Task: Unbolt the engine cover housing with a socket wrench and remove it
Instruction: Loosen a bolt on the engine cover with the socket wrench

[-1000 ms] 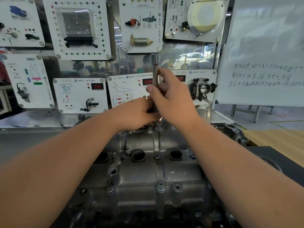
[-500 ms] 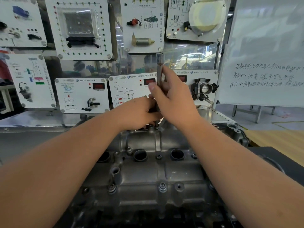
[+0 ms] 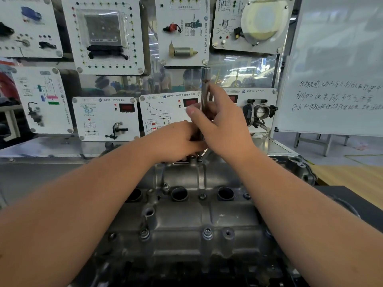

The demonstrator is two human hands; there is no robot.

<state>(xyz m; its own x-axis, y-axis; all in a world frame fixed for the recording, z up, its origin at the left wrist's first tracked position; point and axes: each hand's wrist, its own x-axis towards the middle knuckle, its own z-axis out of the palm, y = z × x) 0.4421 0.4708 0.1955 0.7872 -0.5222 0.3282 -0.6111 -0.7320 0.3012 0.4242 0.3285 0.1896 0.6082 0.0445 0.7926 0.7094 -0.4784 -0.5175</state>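
Socket wrench (image 3: 205,90) stands upright on a bolt at far edge of engine cover housing (image 3: 186,224), right hand (image 3: 223,125) fingers wrapped round its shaft, left hand (image 3: 176,141) pinching the base, cover below both hands.

White training panels (image 3: 107,35) with mounted car parts on the wall, throttle body (image 3: 260,110) lower right, handwritten whiteboard (image 3: 339,65) beside them

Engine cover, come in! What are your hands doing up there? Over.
Right hand grips upright socket wrench; left hand holds its lower end. Socket on a far-edge bolt of engine cover. Near bolts still in. Nothing blocking.
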